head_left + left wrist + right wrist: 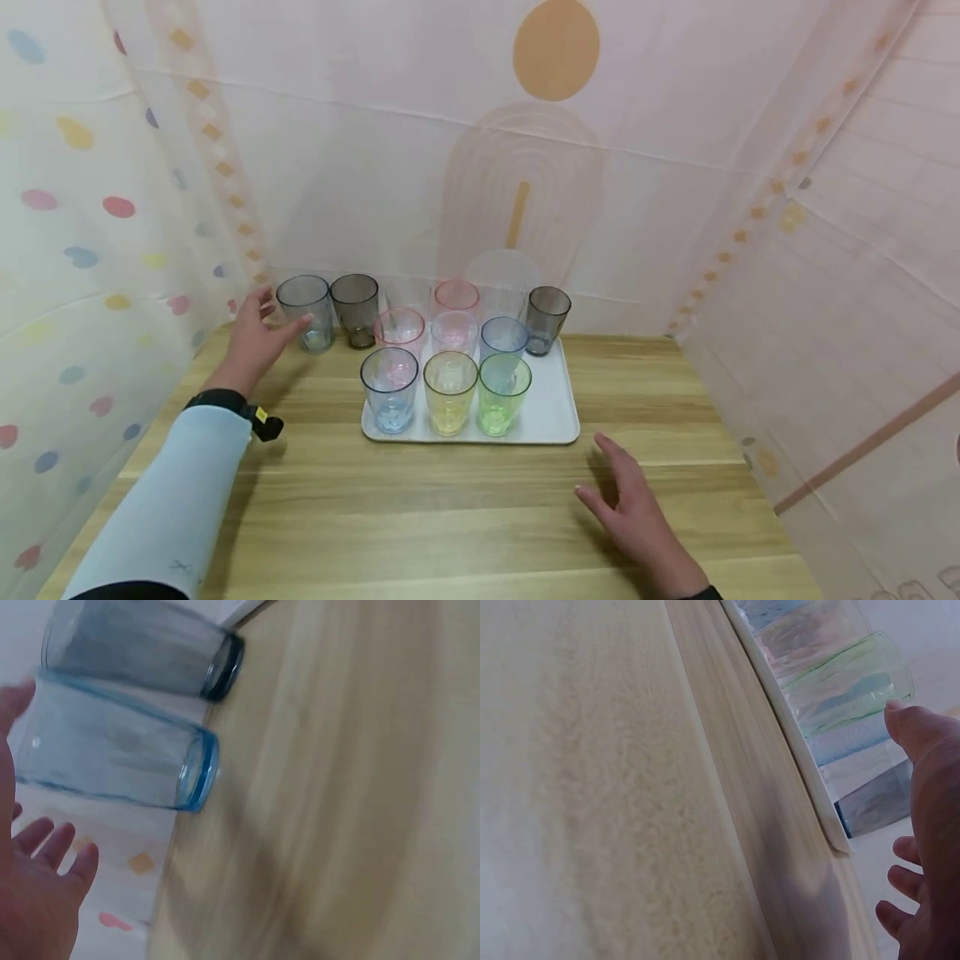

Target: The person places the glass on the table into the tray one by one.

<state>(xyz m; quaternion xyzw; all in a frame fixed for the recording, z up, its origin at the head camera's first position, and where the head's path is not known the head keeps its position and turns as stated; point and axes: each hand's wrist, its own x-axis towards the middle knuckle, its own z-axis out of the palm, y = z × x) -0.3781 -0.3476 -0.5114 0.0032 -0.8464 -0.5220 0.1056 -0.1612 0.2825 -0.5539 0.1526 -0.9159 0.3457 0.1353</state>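
Observation:
My left hand [255, 343] is at the back left, its thumb and fingers spread around a clear bluish drinking glass [309, 310]. In the left wrist view the fingers [84, 864] stand apart from that glass; whether the thumb touches its rim I cannot tell. Right beside it stands a dark grey glass [356, 310], also upright on the wood. A white tray [553, 408] bears several tinted glasses, with a blue glass [390, 398], a yellow glass [450, 400] and a green glass [502, 400] in front. My right hand [637, 517] hovers, fingers spread, near the tray's front right corner, holding nothing.
Behind the front row are pink glasses [400, 332], a darker blue glass [504, 335] and clear ones, and a grey glass [547, 317] stands at the tray's back right. Patterned cloth [360, 167] encloses the wooden table [420, 517] at the back and both sides.

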